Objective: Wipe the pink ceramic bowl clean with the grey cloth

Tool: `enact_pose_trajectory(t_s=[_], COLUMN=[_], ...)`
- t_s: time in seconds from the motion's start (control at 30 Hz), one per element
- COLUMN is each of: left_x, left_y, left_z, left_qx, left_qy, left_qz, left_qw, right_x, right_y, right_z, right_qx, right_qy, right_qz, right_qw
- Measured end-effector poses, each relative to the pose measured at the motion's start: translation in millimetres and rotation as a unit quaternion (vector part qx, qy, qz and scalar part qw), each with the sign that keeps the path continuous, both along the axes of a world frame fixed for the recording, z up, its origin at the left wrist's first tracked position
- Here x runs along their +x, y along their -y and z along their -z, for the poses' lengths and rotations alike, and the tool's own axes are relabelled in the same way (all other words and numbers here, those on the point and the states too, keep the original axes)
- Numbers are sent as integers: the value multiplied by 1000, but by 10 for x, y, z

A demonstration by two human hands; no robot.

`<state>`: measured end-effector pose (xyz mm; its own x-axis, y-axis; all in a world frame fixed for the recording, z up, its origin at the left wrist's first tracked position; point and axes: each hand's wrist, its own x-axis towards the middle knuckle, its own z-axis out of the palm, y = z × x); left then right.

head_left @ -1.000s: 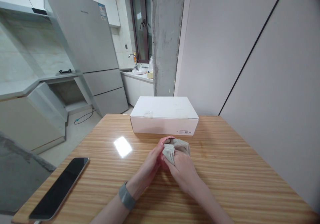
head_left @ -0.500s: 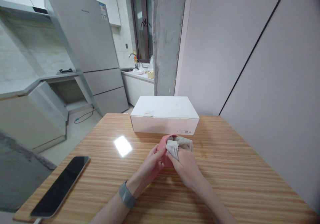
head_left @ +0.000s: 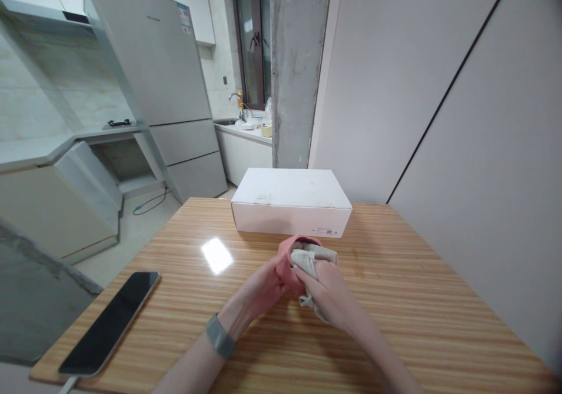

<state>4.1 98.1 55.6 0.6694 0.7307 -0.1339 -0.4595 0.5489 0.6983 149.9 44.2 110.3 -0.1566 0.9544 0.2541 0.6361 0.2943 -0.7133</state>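
A pink, open-mouthed container (head_left: 285, 265), perhaps a bowl or cup, is tilted in front of the white box. Its rim faces up and to the right. My left hand (head_left: 262, 285) grips it from the left, with most fingers hidden behind it. A light grey cloth (head_left: 302, 260) is bunched in my right hand (head_left: 327, 285), whose fingers close round it at the container's mouth. Part of the cloth goes into the opening, and a loose end hangs below the right hand. A grey band (head_left: 220, 336) circles my left wrist.
A closed white box (head_left: 292, 206) stands on the wood-grain table (head_left: 421, 294) just beyond my hands. At the left edge lies a black-screened phone (head_left: 112, 322) with a white cable attached. A wall borders the right side; a fridge (head_left: 153, 60) stands farther back.
My left fingers have shifted behind the pink container, and its mouth shows more. A piece of the cloth now hangs below my right hand. The view has moved slightly.
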Motion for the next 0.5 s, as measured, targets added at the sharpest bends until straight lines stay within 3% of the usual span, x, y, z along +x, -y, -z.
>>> enact_pose_trajectory(t_s=[0.17,0.3,0.5], left_x=[6,22,32], left_y=[31,42,2], left_z=[18,13,52], left_qx=[10,32,6], left_qy=[22,10,-14], left_qz=[-25,-23,-47], left_qw=[999,999,999], right_x=[64,49,23], right_y=[-35,-23,6], right_z=[39,51,21], right_qx=[-30,-27,-32], right_qy=[-60,-71,-47], right_qz=[11,5,11], right_qw=[998,997,998])
